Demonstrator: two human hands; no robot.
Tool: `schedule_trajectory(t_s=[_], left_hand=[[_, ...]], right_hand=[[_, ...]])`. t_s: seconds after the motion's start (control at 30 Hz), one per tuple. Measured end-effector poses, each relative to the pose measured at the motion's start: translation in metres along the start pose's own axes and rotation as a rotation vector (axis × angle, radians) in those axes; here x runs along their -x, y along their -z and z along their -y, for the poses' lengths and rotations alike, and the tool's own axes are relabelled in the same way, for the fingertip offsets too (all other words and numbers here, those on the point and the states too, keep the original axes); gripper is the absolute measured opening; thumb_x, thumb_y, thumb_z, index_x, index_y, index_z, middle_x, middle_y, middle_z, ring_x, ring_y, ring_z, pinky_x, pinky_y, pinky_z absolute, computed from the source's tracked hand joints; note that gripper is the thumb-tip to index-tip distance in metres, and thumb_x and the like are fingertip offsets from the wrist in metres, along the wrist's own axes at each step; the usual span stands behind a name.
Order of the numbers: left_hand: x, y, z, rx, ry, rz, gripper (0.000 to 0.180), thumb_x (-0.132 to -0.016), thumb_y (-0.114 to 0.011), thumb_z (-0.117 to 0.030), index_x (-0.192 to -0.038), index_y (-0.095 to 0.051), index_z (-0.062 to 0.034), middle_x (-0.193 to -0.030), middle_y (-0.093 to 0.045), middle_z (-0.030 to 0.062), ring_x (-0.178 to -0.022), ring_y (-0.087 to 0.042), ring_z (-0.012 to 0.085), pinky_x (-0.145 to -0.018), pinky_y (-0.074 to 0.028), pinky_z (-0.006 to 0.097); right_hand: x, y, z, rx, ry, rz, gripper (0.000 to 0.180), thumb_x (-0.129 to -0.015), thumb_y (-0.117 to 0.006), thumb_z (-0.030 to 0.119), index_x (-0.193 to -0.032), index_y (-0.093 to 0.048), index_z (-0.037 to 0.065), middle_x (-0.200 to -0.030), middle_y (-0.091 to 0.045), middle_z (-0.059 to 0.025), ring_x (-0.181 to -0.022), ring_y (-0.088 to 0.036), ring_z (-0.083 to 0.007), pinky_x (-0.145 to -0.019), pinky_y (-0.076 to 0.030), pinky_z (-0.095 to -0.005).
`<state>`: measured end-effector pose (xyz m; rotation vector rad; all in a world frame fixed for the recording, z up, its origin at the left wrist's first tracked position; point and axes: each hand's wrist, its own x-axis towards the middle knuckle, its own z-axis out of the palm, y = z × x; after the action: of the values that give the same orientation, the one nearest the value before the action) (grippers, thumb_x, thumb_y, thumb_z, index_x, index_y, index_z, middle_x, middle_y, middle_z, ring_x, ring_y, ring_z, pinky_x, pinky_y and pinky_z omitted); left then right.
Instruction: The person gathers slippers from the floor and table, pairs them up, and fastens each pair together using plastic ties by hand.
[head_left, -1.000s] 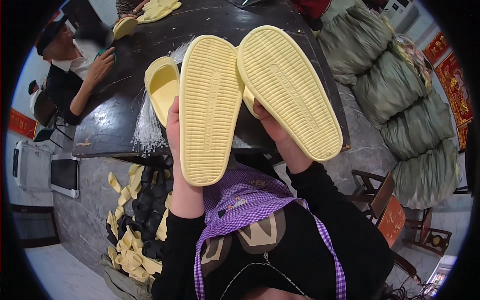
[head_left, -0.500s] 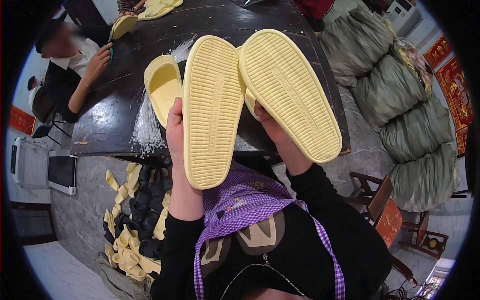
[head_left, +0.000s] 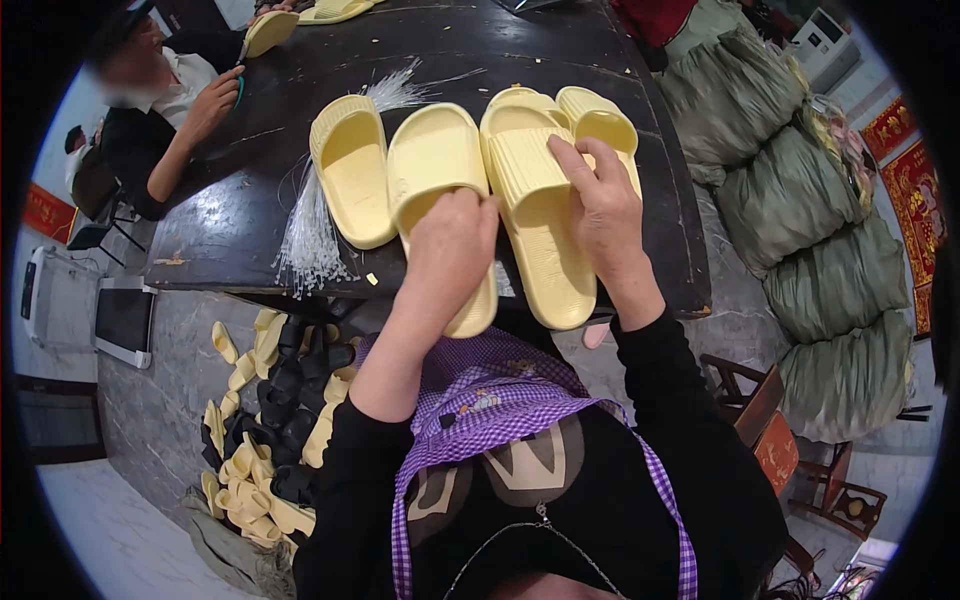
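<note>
Two yellow ribbed-strap slippers are in front of me, soles down, toes pointing away. My left hand [head_left: 450, 255] is closed on the left slipper [head_left: 435, 150], its fingers tucked at the strap opening. On the right slipper [head_left: 550, 255] my right hand [head_left: 608, 215] grips the strap's right side, index finger on top; its thumb is hidden. Another yellow slipper [head_left: 352, 180] lies on the table just left of these. Behind the right slipper are more yellow slippers [head_left: 605, 110], partly covered by it and my right hand.
White plastic ties [head_left: 310, 245] lie on the dark table [head_left: 250, 190]. Across at the left, a person [head_left: 180, 110] holds a slipper and a green-handled tool. Yellow and black slippers [head_left: 265, 430] are heaped on the floor. Grey-green sacks [head_left: 815, 210] and a wooden chair [head_left: 770, 420] stand right.
Both held slippers have turned over from soles up to insoles up and come lower. My hands have shifted from their outer sides onto the straps.
</note>
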<state>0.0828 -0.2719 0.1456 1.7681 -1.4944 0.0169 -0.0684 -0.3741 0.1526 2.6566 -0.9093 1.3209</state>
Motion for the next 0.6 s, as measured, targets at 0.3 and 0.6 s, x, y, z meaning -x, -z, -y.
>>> schedule_trajectory(t_s=[0.3,0.6], left_hand=[[-0.001,-0.003,0.007,0.310,0.100,0.200,0.031,-0.082,-0.056,-0.026,-0.076,-0.051,0.0040,-0.074,-0.057,0.0196,-0.070,-0.056,0.0369,-0.065,-0.045,0.041],[-0.006,-0.008,0.003,0.151,0.260,0.183,0.033,-0.078,-0.058,-0.027,-0.075,-0.052,0.0055,-0.072,-0.058,0.0226,-0.072,-0.058,0.0376,-0.066,-0.045,0.044]], right_hand=[[-0.005,-0.006,0.005,0.169,0.000,0.055,0.046,-0.069,-0.054,-0.005,-0.111,-0.058,0.014,-0.100,-0.054,-0.0101,-0.085,-0.055,-0.0259,-0.067,-0.049,-0.0329],[-0.003,0.025,-0.029,-0.460,-0.244,0.257,0.035,-0.076,-0.053,0.000,-0.111,-0.054,0.002,-0.104,-0.055,-0.0146,-0.084,-0.057,-0.0311,-0.071,-0.047,-0.0339]])
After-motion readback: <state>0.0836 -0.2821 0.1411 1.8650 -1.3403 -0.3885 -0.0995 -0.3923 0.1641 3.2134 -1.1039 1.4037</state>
